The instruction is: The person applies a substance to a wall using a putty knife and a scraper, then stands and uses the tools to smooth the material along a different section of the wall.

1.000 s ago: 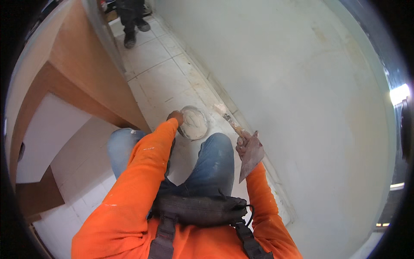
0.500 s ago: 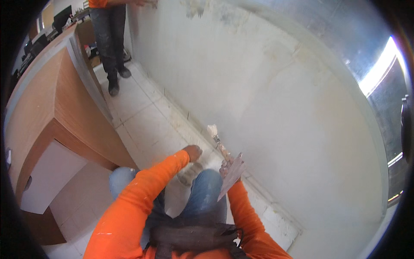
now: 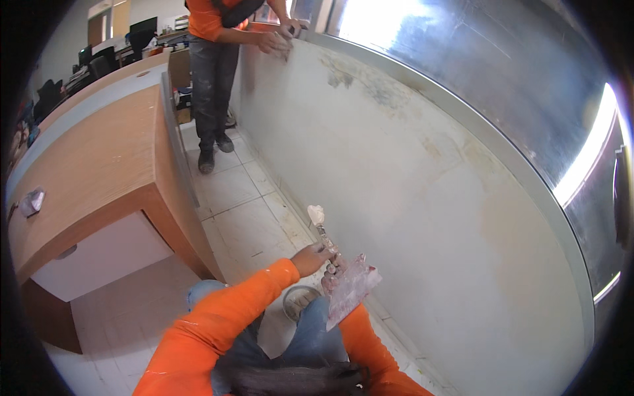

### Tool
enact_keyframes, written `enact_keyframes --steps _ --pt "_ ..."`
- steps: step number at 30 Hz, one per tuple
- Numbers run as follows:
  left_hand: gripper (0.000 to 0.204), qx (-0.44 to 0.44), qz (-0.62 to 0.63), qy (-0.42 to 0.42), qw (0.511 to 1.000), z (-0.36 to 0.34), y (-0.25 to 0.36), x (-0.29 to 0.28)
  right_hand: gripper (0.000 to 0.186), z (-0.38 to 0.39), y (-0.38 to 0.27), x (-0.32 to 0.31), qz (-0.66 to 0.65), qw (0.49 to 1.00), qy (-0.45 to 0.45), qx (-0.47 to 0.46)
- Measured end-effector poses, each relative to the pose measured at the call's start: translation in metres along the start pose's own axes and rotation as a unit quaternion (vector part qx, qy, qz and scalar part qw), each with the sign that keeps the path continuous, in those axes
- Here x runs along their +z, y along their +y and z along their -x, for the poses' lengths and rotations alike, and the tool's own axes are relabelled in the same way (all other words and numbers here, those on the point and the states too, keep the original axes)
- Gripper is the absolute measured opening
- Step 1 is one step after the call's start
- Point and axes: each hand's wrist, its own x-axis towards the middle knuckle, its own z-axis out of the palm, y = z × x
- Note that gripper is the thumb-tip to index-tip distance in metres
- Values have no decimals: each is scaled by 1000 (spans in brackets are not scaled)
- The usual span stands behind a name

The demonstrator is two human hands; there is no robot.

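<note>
My left hand gripped a putty knife with a white filler dab on its tip; right hand closed on a smeared trowel. Wall ahead looked patchy, mostly unskimmed. Pot sat between my knees. Judged: loading stage, spreading still left.

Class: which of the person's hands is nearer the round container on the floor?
Left. The left hand is just above the container; the right hand sits slightly further right, holding the trowel.
</note>
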Motion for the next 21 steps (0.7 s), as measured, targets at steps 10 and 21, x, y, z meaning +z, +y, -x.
enact_keyframes --steps 10,21 --pt "28 65 62 41 995 -9 -27 8 75 6 14 16 217 976 2 -31" --pt "18 64 173 101 978 -20 2 7 70 15 6 -113 -24 994 88 52"
